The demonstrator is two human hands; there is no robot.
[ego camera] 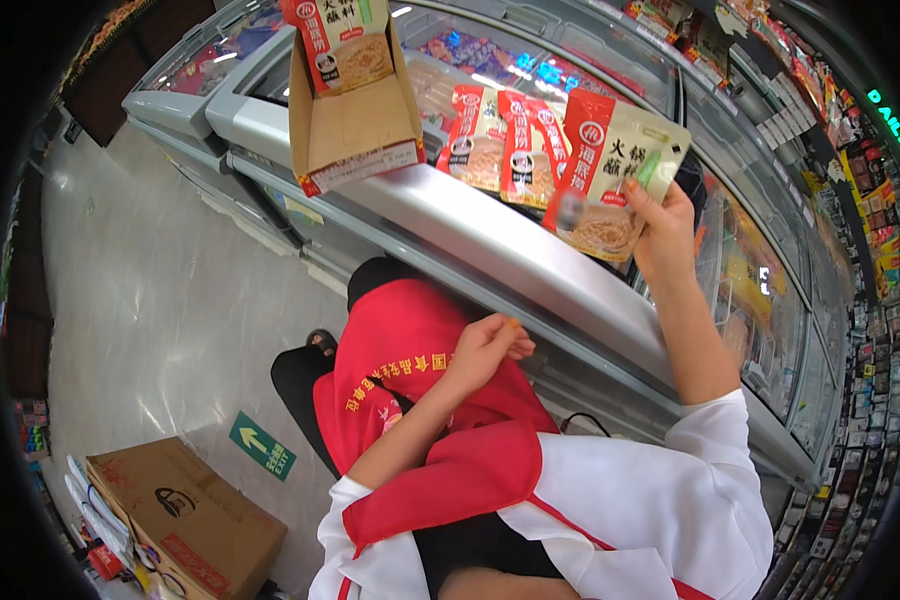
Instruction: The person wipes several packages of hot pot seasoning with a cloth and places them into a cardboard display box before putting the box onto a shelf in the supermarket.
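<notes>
My right hand (664, 232) grips the lower right side of a red and cream sauce pouch (615, 172), held above the freezer's edge. Several similar pouches (532, 154) lie side by side on the glass top of the chest freezer (510, 240), just left of the held one. An open cardboard display box (356, 135) rests at the freezer's edge further left, with at least one pouch (349, 45) standing at its back. My left hand (487, 349) hangs over the red apron (390, 330), its fingers loosely curled, touching no pouch.
Frozen goods lie under the freezer's glass lids (750, 255). Packed shelves (877, 225) run along the right. A large brown carton (187, 517) stands on the floor at the lower left, near a green floor sign (262, 445). A dark cable (589, 420) is by the freezer's base.
</notes>
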